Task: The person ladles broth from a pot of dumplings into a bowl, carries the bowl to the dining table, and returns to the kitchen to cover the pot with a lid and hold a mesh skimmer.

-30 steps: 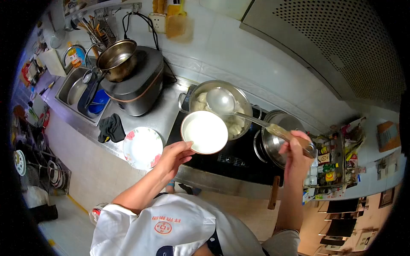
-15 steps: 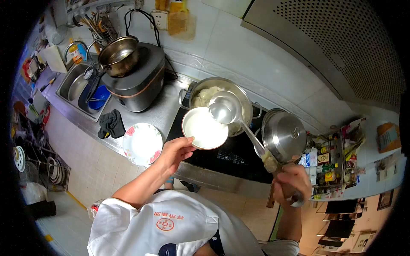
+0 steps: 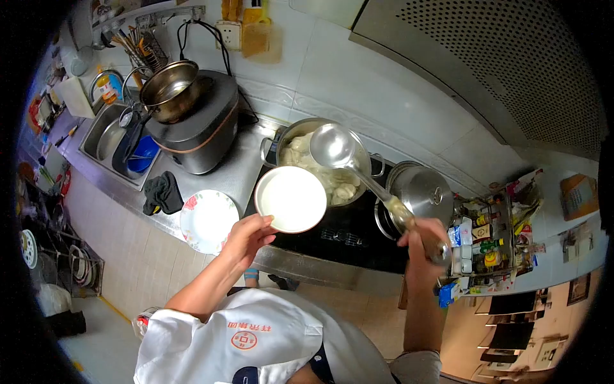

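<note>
My left hand (image 3: pixel 246 238) is closed on the near rim of a white bowl (image 3: pixel 290 200) with pale contents, held at the near left edge of a steel pot (image 3: pixel 311 123). Inside the pot are pale dumplings (image 3: pixel 345 191). My right hand (image 3: pixel 424 246) grips the handle of a steel ladle (image 3: pixel 332 146), whose bowl hangs over the pot; whether it holds liquid I cannot tell. A white plate with pink flowers (image 3: pixel 209 221) lies on the counter left of the bowl.
A lidded steel pot (image 3: pixel 422 192) stands right of the open one on the black stove (image 3: pixel 307 243). At the left are a cooker (image 3: pixel 204 137) with a saucepan (image 3: pixel 169 96) on top, a dark cloth (image 3: pixel 163 192) and a sink (image 3: pixel 102 137). Bottles fill a rack (image 3: pixel 489 243) at the right.
The ladle first tipped over the bowl, then moved back above the pot. The bowl has shifted slightly left and toward me. Both hands kept their holds.
</note>
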Motion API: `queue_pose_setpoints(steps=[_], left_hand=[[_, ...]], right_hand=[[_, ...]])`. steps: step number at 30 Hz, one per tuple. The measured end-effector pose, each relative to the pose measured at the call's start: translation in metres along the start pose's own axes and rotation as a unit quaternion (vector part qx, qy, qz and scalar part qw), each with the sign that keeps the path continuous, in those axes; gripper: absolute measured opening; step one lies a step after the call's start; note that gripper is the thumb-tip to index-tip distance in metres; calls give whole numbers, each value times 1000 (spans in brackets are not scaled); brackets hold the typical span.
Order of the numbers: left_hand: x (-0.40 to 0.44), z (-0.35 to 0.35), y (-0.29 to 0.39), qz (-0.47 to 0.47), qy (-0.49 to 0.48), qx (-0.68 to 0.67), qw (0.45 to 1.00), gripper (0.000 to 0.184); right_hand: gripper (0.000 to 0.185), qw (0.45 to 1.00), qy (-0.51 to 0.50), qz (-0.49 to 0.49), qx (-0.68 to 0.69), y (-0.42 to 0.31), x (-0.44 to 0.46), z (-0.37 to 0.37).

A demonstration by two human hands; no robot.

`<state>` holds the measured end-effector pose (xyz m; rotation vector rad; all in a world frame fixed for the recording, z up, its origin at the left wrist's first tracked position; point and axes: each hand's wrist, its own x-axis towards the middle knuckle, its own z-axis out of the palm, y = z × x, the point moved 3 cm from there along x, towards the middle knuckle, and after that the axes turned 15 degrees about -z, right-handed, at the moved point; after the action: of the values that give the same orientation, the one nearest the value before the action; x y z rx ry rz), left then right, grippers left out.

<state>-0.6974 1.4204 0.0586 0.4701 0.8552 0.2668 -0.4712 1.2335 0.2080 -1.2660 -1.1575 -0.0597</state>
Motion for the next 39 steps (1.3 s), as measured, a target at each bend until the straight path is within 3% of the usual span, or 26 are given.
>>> queue_pose_setpoints(steps=[6,14,17,21,25,26,30,33,39], left_hand=[[-24,-20,-3,10,5,19,1000,37],[-43,-51,-9,9,-3,43,999,50],[-44,-58,-9,9,-16,40,999,51],[-43,-65,-5,9,-25,47,999,52],[-27,-81,-8,-9,-44,62,997,47],[-23,-83,-8,-18,-56,57,997,47],[-11,-90,-13,-57,-80,58,994,46],[-5,-91,-16,-83,-89,61,991,44],[0,-91,-16,-113,-96,62,987,38]], right_hand=[[22,983,116,145,-1,68,-23,39],[20,977,47,205,35,92,-42,85],[19,990,26,137,37,112,-38,104],[20,994,3,26,-108,132,-22,102],[17,991,35,27,-125,148,-22,76],[18,991,57,90,-75,130,-19,74],[15,972,148,176,-52,92,-21,47],[13,973,127,174,-81,67,-18,33],[15,965,116,237,-14,63,-28,46]])
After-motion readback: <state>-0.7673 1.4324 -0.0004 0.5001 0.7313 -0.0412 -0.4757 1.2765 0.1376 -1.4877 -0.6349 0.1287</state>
